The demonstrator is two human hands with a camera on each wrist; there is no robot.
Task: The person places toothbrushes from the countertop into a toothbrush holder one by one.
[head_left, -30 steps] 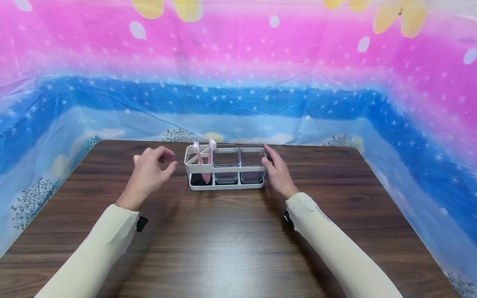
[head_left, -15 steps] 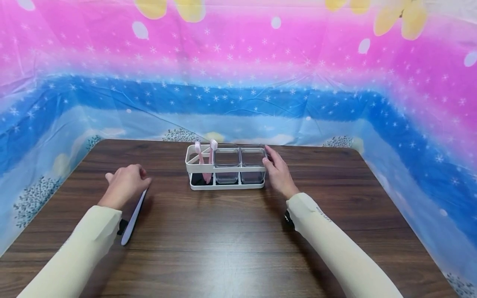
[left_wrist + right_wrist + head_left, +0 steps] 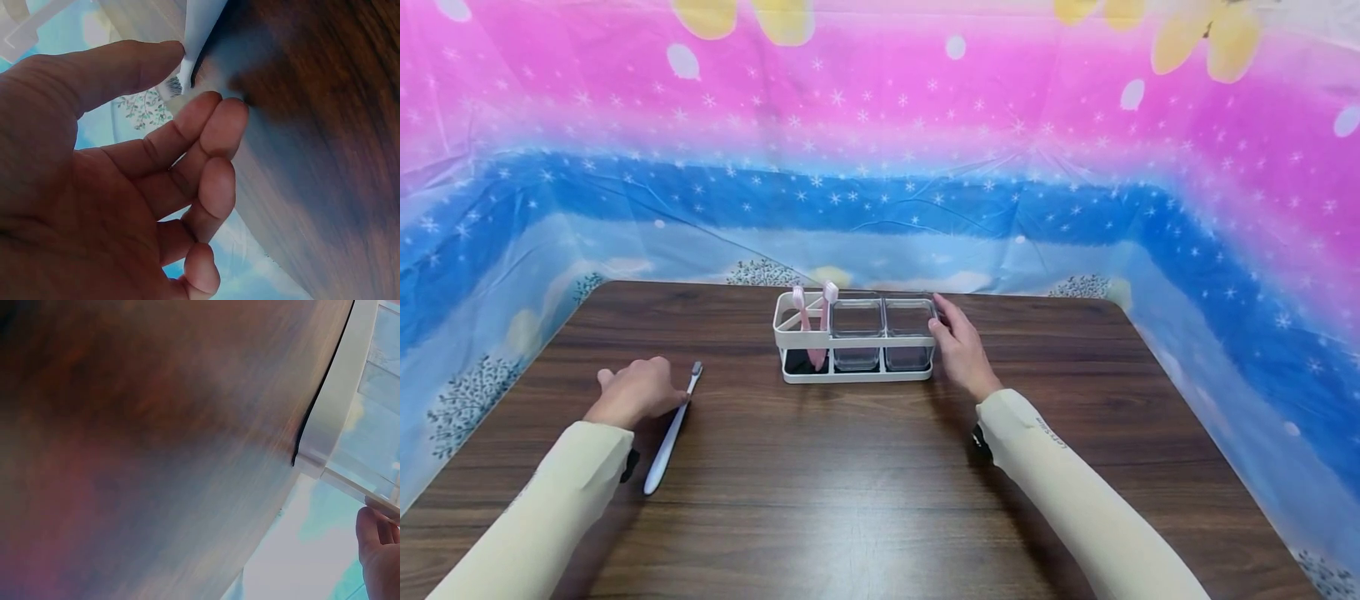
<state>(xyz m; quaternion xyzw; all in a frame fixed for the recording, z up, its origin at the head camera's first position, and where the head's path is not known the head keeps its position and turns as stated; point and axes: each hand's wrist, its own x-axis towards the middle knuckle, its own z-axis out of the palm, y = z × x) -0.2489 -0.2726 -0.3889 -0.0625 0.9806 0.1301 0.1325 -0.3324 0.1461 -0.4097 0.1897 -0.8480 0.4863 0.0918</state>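
Note:
A toothbrush with a white handle [image 3: 664,454] lies on the table at the left, its bristled head pointing away. My left hand [image 3: 636,393] is beside its neck. In the left wrist view, the thumb tip meets the brush [image 3: 201,28], while the loosely bent fingers stay apart from the thumb. At the back middle stands a white toothbrush holder [image 3: 801,339], gripped at its right end by my right hand [image 3: 958,348]. The holder's left section carries two pink toothbrushes [image 3: 815,350], and two clear cups [image 3: 857,317] fill the other sections.
The brown wooden table [image 3: 865,467] has its far edge just behind the holder. A pink and blue patterned cloth [image 3: 880,200] hangs around the back and sides of the table.
My left hand has moved left and toward me, away from the holder, down to the white toothbrush, which its arm had covered. The right hand has stayed on the holder.

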